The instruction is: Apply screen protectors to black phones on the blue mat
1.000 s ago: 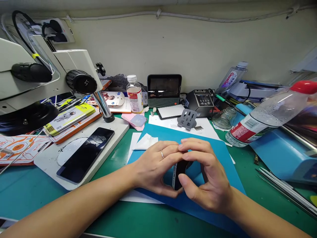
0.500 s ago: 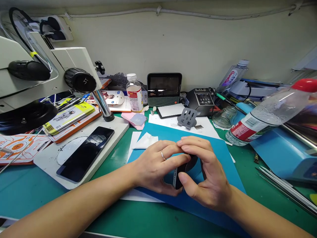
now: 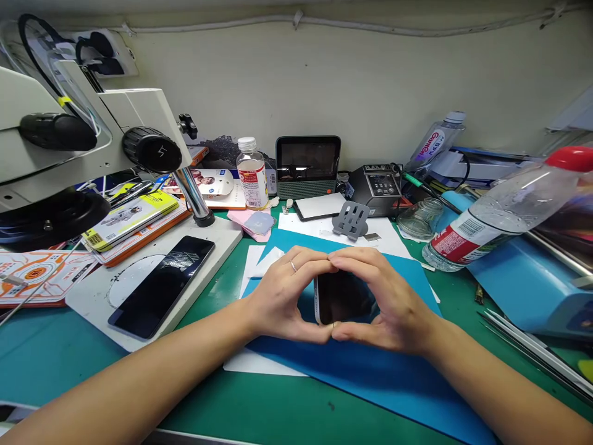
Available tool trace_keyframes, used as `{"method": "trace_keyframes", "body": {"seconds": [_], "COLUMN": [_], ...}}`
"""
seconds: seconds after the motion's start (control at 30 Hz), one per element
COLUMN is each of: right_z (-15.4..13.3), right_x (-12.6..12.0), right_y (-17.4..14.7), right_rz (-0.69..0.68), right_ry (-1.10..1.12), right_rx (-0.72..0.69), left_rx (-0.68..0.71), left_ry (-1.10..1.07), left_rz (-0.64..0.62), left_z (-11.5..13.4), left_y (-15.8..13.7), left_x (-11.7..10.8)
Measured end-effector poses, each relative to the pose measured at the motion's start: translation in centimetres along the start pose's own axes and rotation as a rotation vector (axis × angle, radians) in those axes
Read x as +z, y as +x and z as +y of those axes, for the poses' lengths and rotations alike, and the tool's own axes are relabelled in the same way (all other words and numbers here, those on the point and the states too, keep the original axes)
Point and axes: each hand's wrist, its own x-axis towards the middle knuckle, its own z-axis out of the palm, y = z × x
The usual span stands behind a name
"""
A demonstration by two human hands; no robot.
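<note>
A dark-screened smartphone (image 3: 346,298) sits between my two hands above a blue mat (image 3: 370,383), its short edge with ports facing left. My left hand (image 3: 287,296), a ring on one finger, grips the phone's long edges near the left end, fingers on the far side and thumb on the near side. My right hand (image 3: 393,303) holds the same two edges, its fingertips and thumb meeting those of the left. The phone's right end is partly hidden behind the right hand. A folded white tissue (image 3: 267,262) lies just behind my left hand.
Left, a microscope (image 3: 148,123) stands over a white base (image 3: 92,303) bearing another black phone (image 3: 164,287). Bottles, a small screen (image 3: 308,164) and a soldering station (image 3: 375,188) line the back. A tilted red-capped bottle (image 3: 500,216) and tweezers (image 3: 537,352) are at right.
The phone has turned from tilted on edge to flatter, so its dark screen now shows. Both hands have shifted slightly and now pinch its long edges.
</note>
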Motion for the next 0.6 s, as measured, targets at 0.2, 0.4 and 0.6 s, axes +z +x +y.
{"method": "trace_keyframes", "body": {"seconds": [0.2, 0.4, 0.6], "right_z": [0.3, 0.8, 1.6], "right_x": [0.6, 0.7, -0.2], "right_y": [-0.3, -0.5, -0.4], "right_rz": [0.041, 0.085, -0.054], "right_ry": [0.051, 0.046, 0.069], "right_rx": [0.048, 0.108, 0.070], "left_rx": [-0.067, -0.147, -0.302], "left_ry": [-0.013, -0.006, 0.000], "left_rz": [-0.020, -0.029, -0.038], "left_z": [0.1, 0.2, 0.2], "left_y": [0.1, 0.1, -0.1], "left_x": [-0.1, -0.3, -0.4]}}
